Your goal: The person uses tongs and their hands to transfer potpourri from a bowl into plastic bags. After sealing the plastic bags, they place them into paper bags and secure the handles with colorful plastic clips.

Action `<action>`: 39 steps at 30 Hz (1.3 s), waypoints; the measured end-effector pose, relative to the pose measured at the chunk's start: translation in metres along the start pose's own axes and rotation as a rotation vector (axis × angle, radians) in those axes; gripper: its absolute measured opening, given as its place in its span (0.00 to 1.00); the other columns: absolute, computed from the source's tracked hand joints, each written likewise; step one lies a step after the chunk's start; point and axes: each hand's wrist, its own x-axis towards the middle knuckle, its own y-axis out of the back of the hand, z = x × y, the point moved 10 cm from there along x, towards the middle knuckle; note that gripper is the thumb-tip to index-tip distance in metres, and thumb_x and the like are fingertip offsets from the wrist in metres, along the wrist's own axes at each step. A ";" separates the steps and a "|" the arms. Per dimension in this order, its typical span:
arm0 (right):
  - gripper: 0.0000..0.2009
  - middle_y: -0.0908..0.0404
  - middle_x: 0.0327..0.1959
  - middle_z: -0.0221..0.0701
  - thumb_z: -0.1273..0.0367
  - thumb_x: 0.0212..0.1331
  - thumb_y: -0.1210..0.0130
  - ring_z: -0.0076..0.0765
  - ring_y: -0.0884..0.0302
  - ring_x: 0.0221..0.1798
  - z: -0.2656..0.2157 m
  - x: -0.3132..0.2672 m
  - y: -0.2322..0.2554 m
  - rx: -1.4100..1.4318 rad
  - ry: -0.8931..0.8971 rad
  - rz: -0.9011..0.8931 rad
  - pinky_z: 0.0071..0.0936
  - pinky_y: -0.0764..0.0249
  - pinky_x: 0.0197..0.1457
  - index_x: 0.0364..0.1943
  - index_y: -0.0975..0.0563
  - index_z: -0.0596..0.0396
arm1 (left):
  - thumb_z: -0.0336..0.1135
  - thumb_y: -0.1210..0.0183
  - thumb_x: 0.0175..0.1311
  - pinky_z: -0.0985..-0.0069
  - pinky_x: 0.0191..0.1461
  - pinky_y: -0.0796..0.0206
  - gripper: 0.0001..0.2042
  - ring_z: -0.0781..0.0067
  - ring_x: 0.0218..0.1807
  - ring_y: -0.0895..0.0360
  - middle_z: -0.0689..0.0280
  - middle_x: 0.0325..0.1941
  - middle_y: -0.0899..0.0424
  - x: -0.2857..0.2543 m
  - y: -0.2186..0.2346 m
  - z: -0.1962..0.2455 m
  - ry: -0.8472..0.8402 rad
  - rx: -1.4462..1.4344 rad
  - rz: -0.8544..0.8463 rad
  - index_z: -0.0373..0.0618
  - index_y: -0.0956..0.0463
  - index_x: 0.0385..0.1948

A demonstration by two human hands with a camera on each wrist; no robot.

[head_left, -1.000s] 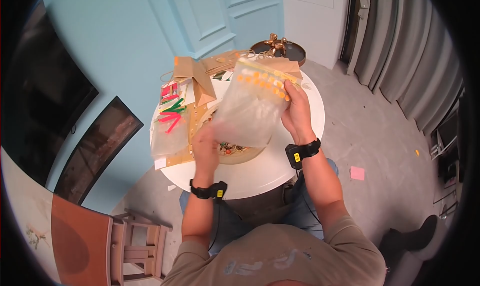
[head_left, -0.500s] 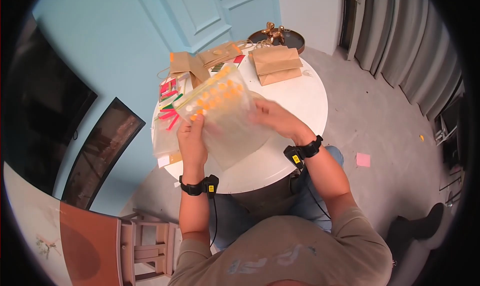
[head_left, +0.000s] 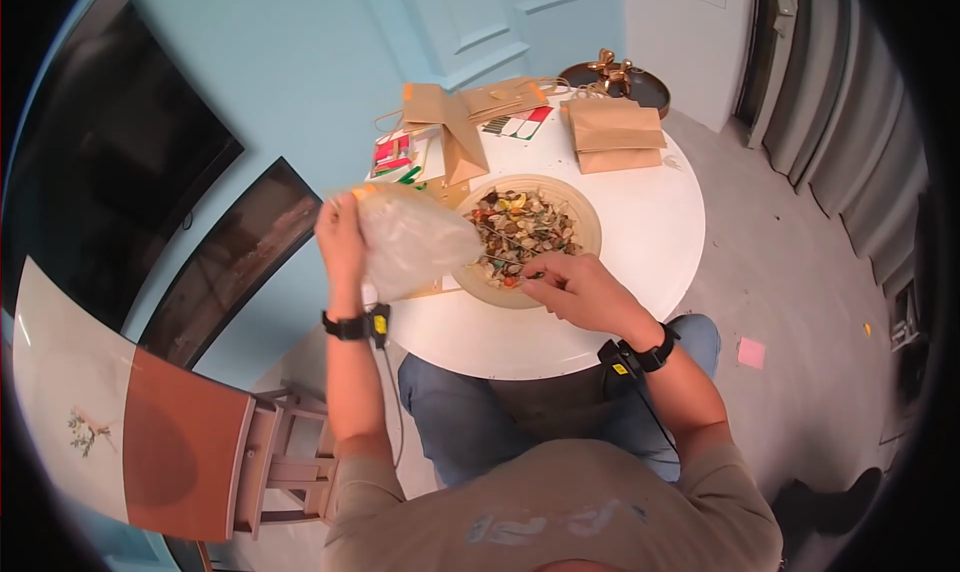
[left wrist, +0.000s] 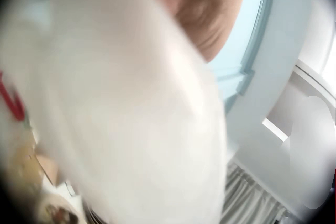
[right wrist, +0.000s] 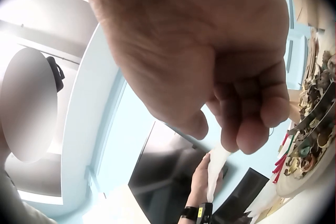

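In the head view my left hand (head_left: 342, 242) grips a translucent plastic bag (head_left: 415, 240) by its orange-dotted top corner, left of a round bowl (head_left: 590, 222). Blurred, the bag (left wrist: 131, 119) fills most of the left wrist view, with part of the hand (left wrist: 205, 14) above it. The bowl holds many small mixed pieces (head_left: 520, 222) that look like shells and stones. My right hand (head_left: 585, 290) is over the bowl's near right rim, fingers loosely bent and nothing between them. Thin dark metal strips (right wrist: 317, 111) lie over the pieces in the right wrist view.
A brown paper bag (head_left: 615, 137) stands at the table's back right; another (head_left: 450, 122) leans at the back left, near red and green strips (head_left: 395, 157). Behind the table is a dark tray (head_left: 650, 90) with a copper-coloured figurine. A wooden stool (head_left: 290, 462) stands lower left.
The plastic bag has swung left, from over the bowl to beside it, in the left hand. The right hand has let go of it and moved down to the bowl, which is now uncovered.
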 end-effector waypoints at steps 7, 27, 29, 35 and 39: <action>0.13 0.14 0.25 0.31 0.66 0.80 0.34 0.29 0.16 0.28 0.013 -0.009 -0.013 -0.121 0.035 -0.168 0.32 0.21 0.38 0.56 0.13 0.62 | 0.41 0.43 0.92 0.69 0.67 0.20 0.16 0.71 0.61 0.12 0.62 0.63 0.09 0.090 0.050 -0.032 0.079 -0.400 -0.167 0.38 0.17 0.63; 0.10 0.17 0.25 0.33 0.67 0.75 0.31 0.35 0.19 0.27 0.034 -0.006 -0.019 -0.160 0.018 -0.196 0.37 0.23 0.36 0.50 0.12 0.58 | 0.40 0.30 0.75 0.62 0.53 0.20 0.22 0.59 0.49 0.12 0.53 0.53 0.09 0.111 0.064 -0.229 0.272 0.642 -0.183 0.32 0.19 0.62; 0.10 0.17 0.24 0.34 0.67 0.75 0.30 0.36 0.19 0.27 0.031 -0.007 -0.018 -0.169 0.017 -0.202 0.37 0.23 0.36 0.50 0.12 0.59 | 0.43 0.28 0.73 0.51 0.63 0.18 0.27 0.44 0.60 0.10 0.44 0.61 0.09 0.109 0.057 -0.203 0.055 1.142 -0.164 0.31 0.21 0.65; 0.11 0.14 0.27 0.38 0.65 0.76 0.32 0.42 0.17 0.28 0.035 -0.011 -0.009 -0.182 0.005 -0.193 0.39 0.23 0.36 0.50 0.11 0.58 | 0.56 0.32 0.75 0.46 0.88 0.37 0.43 0.30 0.87 0.34 0.37 0.86 0.29 0.026 -0.026 -0.175 -0.141 1.112 -0.723 0.39 0.34 0.84; 0.10 0.14 0.25 0.36 0.67 0.75 0.31 0.41 0.16 0.27 0.026 -0.011 0.003 -0.194 0.022 -0.162 0.38 0.22 0.36 0.50 0.11 0.58 | 0.60 0.36 0.77 0.49 0.92 0.44 0.44 0.31 0.91 0.42 0.36 0.92 0.40 -0.001 -0.035 -0.193 0.003 1.115 -0.954 0.38 0.36 0.86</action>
